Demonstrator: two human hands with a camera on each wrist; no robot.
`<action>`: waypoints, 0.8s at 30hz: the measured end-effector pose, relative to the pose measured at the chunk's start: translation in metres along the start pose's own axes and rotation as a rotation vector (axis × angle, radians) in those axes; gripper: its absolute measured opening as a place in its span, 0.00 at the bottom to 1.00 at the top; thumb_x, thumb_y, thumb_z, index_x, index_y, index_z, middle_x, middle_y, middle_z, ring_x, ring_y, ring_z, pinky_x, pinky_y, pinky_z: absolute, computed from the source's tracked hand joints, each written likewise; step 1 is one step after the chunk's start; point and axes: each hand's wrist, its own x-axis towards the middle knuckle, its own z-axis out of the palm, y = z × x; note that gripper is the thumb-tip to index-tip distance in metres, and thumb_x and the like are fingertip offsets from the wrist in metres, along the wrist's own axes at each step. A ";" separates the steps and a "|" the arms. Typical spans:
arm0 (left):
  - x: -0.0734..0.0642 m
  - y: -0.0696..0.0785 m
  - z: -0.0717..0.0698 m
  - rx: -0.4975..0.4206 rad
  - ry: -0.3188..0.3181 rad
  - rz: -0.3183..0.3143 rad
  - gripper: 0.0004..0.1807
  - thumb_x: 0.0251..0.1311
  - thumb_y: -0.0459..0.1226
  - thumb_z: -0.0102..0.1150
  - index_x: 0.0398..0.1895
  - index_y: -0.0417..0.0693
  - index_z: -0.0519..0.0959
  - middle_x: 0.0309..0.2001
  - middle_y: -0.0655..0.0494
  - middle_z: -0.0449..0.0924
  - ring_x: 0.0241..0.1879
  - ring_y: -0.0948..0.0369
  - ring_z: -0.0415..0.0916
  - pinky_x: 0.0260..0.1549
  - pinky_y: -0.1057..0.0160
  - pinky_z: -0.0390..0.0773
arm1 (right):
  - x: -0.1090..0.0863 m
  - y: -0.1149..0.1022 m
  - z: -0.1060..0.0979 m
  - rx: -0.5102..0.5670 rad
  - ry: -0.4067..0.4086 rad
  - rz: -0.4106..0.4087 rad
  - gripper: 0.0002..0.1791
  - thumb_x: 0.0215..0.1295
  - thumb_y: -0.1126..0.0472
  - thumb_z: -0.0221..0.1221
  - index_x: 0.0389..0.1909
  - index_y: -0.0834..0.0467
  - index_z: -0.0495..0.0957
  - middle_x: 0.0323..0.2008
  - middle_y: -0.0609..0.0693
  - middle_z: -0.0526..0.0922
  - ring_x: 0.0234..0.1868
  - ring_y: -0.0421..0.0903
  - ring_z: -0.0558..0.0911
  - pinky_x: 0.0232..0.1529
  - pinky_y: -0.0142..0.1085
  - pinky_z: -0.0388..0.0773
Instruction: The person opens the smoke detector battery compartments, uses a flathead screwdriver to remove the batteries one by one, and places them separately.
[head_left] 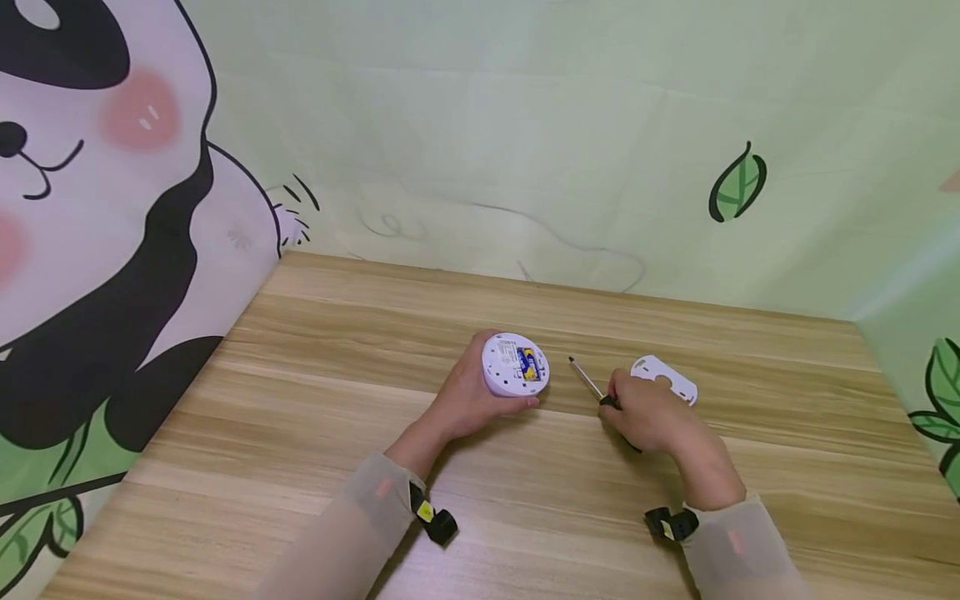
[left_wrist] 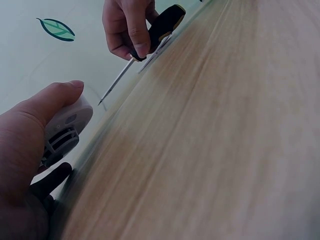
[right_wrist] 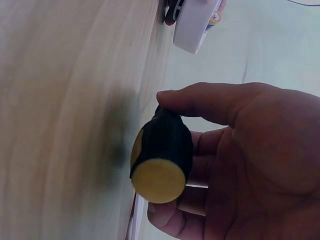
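A round white smoke alarm (head_left: 501,379) is gripped in my left hand (head_left: 471,393), its back with a label and small holes facing up. Blue-and-yellow batteries (head_left: 529,364) show in its open compartment. Dark side vents (left_wrist: 64,141) appear in the left wrist view. To the right, my right hand (head_left: 651,410) holds a screwdriver (head_left: 588,380) by its black handle (right_wrist: 165,137) with a yellow end. Its metal shaft points up and left toward the smoke alarm, tip apart from it. Partly behind the right hand lies a white mounting plate (head_left: 681,384) with cut-outs.
Both hands are over a wood-grain table (head_left: 300,400). A pale green wall covering (head_left: 480,150) rises along its back edge, and a large printed panda (head_left: 150,125) borders the left side. Black wrist cameras (head_left: 442,527) are strapped at both cuffs.
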 end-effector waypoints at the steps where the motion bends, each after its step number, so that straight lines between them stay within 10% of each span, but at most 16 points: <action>1: 0.000 0.000 0.000 0.003 -0.001 -0.001 0.57 0.38 0.51 0.86 0.72 0.55 0.61 0.60 0.57 0.76 0.59 0.57 0.76 0.67 0.52 0.73 | 0.000 0.000 0.000 0.004 -0.006 -0.003 0.10 0.72 0.56 0.59 0.41 0.59 0.74 0.31 0.50 0.79 0.34 0.52 0.71 0.34 0.38 0.66; 24: -0.001 0.000 0.000 0.029 -0.036 0.011 0.59 0.39 0.52 0.86 0.75 0.53 0.60 0.62 0.56 0.75 0.62 0.55 0.75 0.68 0.51 0.72 | -0.001 0.002 0.004 -0.007 -0.028 -0.006 0.13 0.72 0.54 0.63 0.40 0.59 0.73 0.32 0.50 0.77 0.31 0.46 0.74 0.31 0.38 0.70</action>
